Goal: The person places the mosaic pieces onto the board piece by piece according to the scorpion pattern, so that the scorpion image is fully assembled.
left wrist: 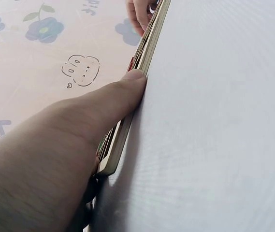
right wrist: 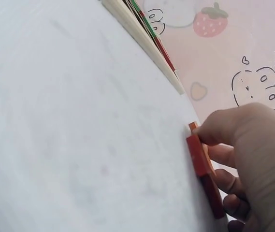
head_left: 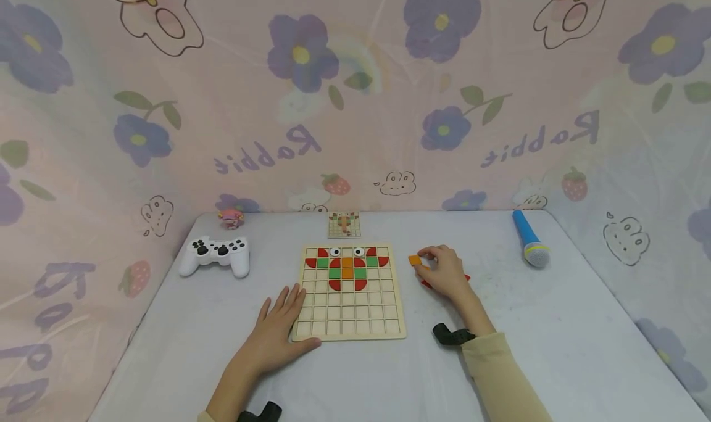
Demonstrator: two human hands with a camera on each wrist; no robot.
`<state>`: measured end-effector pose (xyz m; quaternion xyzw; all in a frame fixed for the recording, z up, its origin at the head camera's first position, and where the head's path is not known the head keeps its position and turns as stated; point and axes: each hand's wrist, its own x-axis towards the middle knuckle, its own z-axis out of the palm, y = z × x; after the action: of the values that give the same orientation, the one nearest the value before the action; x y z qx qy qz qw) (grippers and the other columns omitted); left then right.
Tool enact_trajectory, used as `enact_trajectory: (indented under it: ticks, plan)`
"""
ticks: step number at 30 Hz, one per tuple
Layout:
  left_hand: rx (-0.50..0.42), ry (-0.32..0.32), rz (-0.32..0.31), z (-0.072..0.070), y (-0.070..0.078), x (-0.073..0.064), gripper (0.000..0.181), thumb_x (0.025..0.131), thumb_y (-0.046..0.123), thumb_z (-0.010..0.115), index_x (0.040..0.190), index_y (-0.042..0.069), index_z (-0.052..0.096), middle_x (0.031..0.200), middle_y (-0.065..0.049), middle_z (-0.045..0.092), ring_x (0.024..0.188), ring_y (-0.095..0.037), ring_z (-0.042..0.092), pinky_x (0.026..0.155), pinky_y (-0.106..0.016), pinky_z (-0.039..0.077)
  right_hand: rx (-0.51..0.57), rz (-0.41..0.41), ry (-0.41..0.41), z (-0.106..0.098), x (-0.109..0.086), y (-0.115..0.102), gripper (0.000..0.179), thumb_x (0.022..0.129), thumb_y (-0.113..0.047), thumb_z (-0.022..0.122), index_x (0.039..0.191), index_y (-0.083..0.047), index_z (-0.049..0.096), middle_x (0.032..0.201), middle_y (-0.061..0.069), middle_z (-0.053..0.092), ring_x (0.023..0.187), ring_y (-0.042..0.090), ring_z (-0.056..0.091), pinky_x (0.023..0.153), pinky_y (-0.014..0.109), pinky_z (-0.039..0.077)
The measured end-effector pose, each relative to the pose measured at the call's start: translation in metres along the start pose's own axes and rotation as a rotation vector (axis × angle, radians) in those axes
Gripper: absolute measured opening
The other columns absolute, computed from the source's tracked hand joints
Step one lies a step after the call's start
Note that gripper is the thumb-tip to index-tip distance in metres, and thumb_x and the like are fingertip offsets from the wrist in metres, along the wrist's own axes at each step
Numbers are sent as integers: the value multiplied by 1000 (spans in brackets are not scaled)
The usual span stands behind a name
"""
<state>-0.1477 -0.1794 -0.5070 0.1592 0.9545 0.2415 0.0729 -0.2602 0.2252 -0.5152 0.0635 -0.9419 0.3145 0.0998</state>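
Observation:
A square wooden grid board (head_left: 354, 330) lies on the table, with red, green and orange tiles and two eye pieces in its upper rows. My left hand (head_left: 276, 339) rests spread at the board's lower left corner, fingers along the left side and thumb (left wrist: 123, 92) against the front edge. Right of the board, my right hand (head_left: 441, 273) bends over a few loose tiles. Its thumb and fingers pinch at an orange tile (head_left: 415, 260). Red tiles (right wrist: 198, 155) lie under that hand, partly hidden by it.
A small pattern card (head_left: 344, 225) lies behind the board. At the left are a white game controller (head_left: 215, 255) and a small pink figurine (head_left: 230, 218); a blue toy microphone (head_left: 529, 238) lies at the right. Printed cloth (head_left: 355, 119) hangs behind the table.

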Motion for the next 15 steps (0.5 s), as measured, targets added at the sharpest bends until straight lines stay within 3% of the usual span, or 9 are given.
enact_trajectory:
  ticks: [10,15]
  plan:
    - [4,1,5,0,-1,0,111,88,70,71,167,3,29,176,-13,21,165,-37,9,129,-66,3,-17,27,1,3,1,-1,27,91,-22,77,115,-10,78,106,14,67,101,35,57,90,56,41]
    - [5,-1,5,0,-1,0,111,88,70,71,167,3,29,176,-13,22,165,-37,9,129,-66,4,-22,3,17,2,0,-3,24,91,-23,76,111,-9,78,102,15,66,98,36,57,87,56,42]
